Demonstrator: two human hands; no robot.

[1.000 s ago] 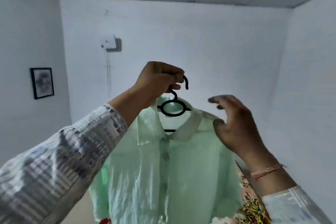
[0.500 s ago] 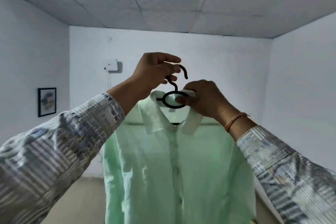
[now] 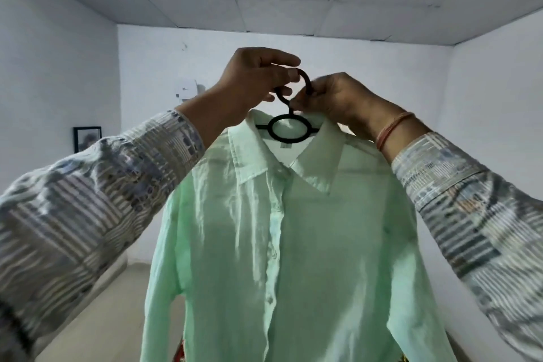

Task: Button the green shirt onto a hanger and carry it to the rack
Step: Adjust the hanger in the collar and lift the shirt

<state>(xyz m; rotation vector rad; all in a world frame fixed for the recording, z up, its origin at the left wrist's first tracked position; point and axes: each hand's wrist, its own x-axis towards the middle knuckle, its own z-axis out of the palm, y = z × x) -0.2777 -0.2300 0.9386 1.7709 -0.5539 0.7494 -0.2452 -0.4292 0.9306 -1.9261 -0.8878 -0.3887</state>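
Observation:
The pale green shirt (image 3: 293,244) hangs buttoned down its front on a black hanger (image 3: 289,129), held up at face height in the middle of the view. My left hand (image 3: 252,82) grips the hanger's hook from the left. My right hand (image 3: 332,100) pinches the hook and its stem from the right, just above the collar. The hanger's round ring shows inside the open collar; its shoulders are hidden under the fabric. No rack is in view.
White walls and a tiled ceiling surround me. A framed picture (image 3: 87,137) hangs on the left wall and a small white box (image 3: 186,89) on the far wall. Bare floor (image 3: 111,308) shows at lower left. Bright patterned cloth (image 3: 179,354) peeks from below the shirt.
My right hand has moved from the shirt's shoulder to the collar and then up onto the hanger hook. The shirt has been lifted higher and the view has tilted up.

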